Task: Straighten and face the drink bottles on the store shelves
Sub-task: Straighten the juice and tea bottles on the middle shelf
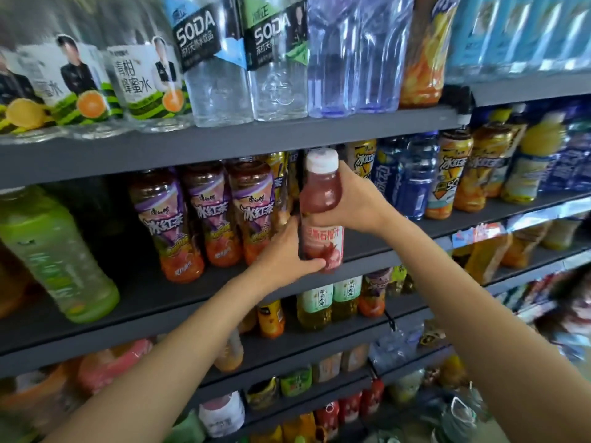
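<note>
A red pomegranate juice bottle (320, 199) with a white cap and a pink label stands upright at the front of the middle shelf (377, 247). Both my hands hold it. My left hand (284, 251) grips its base from the left, thumb across the bottom of the label. My right hand (355, 199) wraps round its upper body from the right. Directly left of it stand three purple-labelled iced tea bottles (217, 215) in a row, labels facing out.
A large green bottle (57, 254) stands at the far left of the same shelf. Blue and yellow-labelled bottles (447, 174) fill the shelf to the right. Clear soda and water bottles (217, 59) line the shelf above; lower shelves hold more drinks.
</note>
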`<state>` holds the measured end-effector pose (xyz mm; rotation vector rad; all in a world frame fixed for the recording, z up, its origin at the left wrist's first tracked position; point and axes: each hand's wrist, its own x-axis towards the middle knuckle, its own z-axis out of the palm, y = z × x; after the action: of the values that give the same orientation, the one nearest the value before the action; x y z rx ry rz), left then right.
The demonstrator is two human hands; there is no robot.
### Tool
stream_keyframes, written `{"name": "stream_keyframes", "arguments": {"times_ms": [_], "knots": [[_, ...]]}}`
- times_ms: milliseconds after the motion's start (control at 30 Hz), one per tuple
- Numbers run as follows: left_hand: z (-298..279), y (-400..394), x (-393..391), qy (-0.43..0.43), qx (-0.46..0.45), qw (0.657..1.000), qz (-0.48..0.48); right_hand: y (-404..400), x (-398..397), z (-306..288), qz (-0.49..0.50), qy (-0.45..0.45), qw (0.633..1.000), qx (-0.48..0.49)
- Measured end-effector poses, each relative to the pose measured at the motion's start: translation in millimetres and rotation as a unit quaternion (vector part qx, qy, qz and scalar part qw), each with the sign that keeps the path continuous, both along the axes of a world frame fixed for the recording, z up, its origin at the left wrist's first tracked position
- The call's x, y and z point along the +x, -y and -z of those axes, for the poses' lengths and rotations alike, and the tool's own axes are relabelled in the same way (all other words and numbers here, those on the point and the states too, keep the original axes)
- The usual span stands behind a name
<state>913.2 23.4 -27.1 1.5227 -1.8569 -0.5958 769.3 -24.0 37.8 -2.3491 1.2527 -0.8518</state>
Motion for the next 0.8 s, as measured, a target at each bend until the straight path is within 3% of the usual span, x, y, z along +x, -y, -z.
{"name": "stream_keyframes", "arguments": {"times_ms": [100, 300, 500, 633, 800], "knots": [[-16, -34, 23, -0.085, 0.024, 0.993, 0.075, -48, 17, -40, -0.099, -0.1, 0.99, 0.026], [-67, -117, 100, -0.189, -0.033, 0.977, 0.089, -132, 96, -108, -0.136, -0.077, 0.987, -0.032], [-127, -171, 182, -0.265, -0.163, 0.95, -0.018, -180, 184, -145, -0.188, 0.151, 0.969, -0.044], [-158, -198, 228, -0.256, -0.219, 0.94, -0.05, -196, 229, -156, -0.21, 0.14, 0.966, -0.055], [-181, -213, 279, -0.169, -0.255, 0.948, -0.088, -206, 285, -156, -0.17, 0.113, 0.97, -0.134]]}}
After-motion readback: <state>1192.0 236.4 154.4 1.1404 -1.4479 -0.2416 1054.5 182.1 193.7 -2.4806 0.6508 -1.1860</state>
